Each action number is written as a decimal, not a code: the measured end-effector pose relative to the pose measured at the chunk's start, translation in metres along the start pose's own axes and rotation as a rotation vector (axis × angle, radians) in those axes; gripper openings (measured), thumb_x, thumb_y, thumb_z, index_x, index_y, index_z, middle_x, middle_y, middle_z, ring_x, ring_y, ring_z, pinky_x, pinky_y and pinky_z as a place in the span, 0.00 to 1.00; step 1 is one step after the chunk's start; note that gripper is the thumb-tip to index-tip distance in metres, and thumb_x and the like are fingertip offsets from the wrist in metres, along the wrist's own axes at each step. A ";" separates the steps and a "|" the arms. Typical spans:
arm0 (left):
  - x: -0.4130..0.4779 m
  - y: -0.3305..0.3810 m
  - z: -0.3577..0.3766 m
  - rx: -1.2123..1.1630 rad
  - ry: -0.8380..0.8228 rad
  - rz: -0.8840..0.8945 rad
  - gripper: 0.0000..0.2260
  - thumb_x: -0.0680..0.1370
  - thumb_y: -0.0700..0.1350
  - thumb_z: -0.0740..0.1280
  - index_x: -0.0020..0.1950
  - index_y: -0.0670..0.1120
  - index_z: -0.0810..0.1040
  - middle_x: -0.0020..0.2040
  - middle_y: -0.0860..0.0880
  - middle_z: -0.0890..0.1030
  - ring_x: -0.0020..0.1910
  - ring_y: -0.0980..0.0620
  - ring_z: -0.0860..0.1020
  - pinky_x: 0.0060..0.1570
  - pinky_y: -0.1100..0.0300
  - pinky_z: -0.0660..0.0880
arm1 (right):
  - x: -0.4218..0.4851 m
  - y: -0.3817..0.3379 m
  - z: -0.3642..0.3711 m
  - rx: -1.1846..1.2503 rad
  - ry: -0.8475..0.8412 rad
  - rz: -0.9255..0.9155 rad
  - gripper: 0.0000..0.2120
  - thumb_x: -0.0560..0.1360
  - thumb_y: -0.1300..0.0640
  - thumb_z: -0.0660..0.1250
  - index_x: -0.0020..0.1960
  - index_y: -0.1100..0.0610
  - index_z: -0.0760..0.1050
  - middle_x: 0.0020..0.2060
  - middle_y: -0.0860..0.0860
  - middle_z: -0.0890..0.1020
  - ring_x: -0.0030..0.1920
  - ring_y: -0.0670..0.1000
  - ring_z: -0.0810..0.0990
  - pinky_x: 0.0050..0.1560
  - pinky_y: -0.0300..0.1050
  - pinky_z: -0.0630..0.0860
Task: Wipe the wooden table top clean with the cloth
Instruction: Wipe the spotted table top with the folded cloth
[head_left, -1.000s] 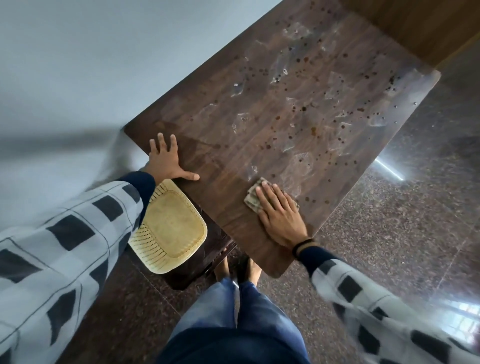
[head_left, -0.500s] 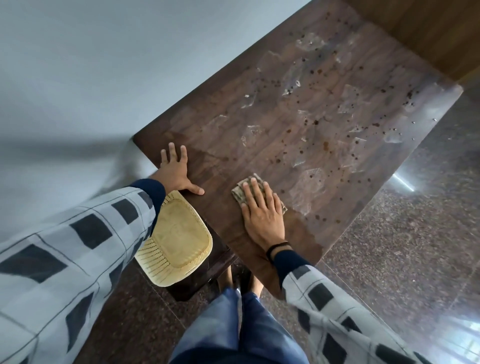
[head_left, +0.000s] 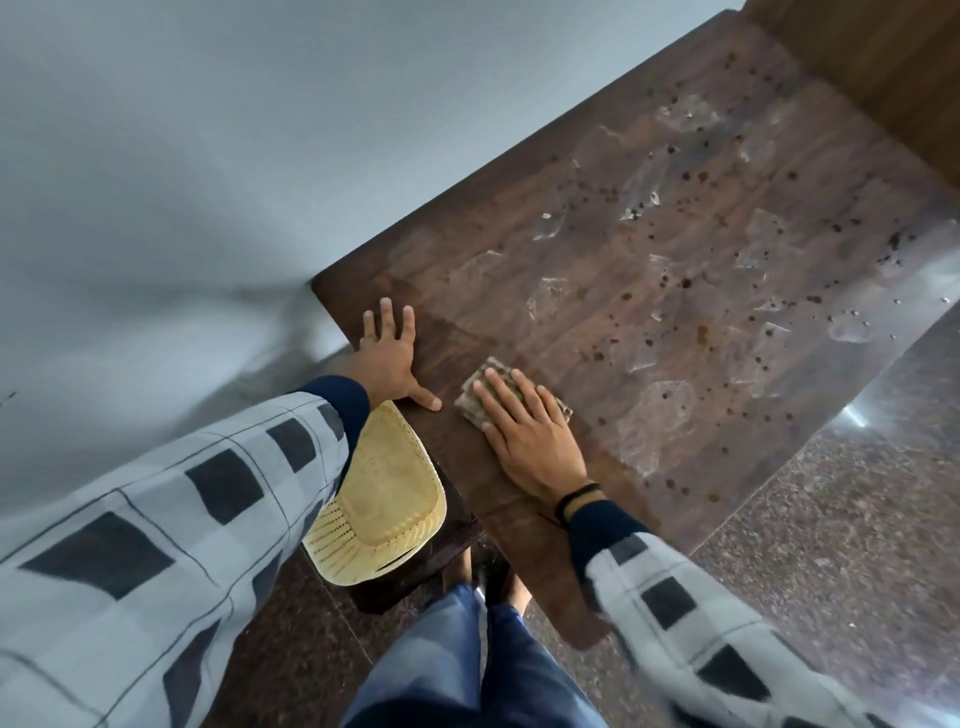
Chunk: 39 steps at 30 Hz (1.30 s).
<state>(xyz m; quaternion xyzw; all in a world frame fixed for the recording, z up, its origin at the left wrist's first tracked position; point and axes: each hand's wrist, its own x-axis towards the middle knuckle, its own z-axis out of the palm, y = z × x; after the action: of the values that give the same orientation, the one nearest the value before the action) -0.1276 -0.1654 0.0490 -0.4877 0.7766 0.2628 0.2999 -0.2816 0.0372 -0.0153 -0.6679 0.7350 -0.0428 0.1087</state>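
The person is leaning over the table (head_left: 571, 332) and pressing the right hand (head_left: 530, 441) flat on the cloth (head_left: 469, 404), fingers straight and lying across it. The cloth's edges are showing past the fingertips and on both sides of them. The left hand (head_left: 387, 358) is resting open on the wood near the corner, just beside the cloth, its thumb pointing toward the right fingers without touching them. Beyond the right fingertips, dark spots (head_left: 701, 332) and pale wet patches (head_left: 657, 421) are lying scattered over the top. A dark band (head_left: 576, 501) is sitting on the right wrist. Below the left thumb, a yellow seat (head_left: 384, 499) is showing beside the table's edge.
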 end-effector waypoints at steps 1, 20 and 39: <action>0.002 -0.002 0.002 0.000 0.000 -0.003 0.69 0.62 0.65 0.79 0.79 0.46 0.29 0.77 0.41 0.26 0.77 0.34 0.32 0.75 0.38 0.47 | -0.006 0.014 -0.002 -0.034 -0.015 -0.128 0.27 0.86 0.42 0.47 0.83 0.44 0.48 0.82 0.44 0.53 0.82 0.52 0.51 0.80 0.55 0.55; 0.001 -0.006 0.009 -0.032 0.092 0.031 0.69 0.60 0.64 0.80 0.80 0.45 0.32 0.78 0.40 0.30 0.77 0.33 0.34 0.75 0.37 0.47 | 0.068 0.000 -0.020 0.019 -0.020 0.033 0.27 0.86 0.46 0.50 0.83 0.45 0.50 0.82 0.44 0.53 0.82 0.52 0.50 0.80 0.56 0.52; 0.002 -0.009 0.011 -0.041 0.107 0.052 0.69 0.60 0.65 0.80 0.80 0.46 0.31 0.78 0.40 0.29 0.77 0.34 0.33 0.75 0.37 0.52 | 0.056 0.049 -0.028 -0.111 -0.156 -0.333 0.26 0.86 0.42 0.42 0.83 0.43 0.43 0.82 0.42 0.46 0.82 0.48 0.43 0.81 0.51 0.45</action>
<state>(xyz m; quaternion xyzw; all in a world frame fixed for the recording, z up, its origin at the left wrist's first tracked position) -0.1177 -0.1624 0.0389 -0.4866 0.7985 0.2598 0.2411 -0.3399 -0.0158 -0.0035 -0.7865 0.6050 0.0321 0.1197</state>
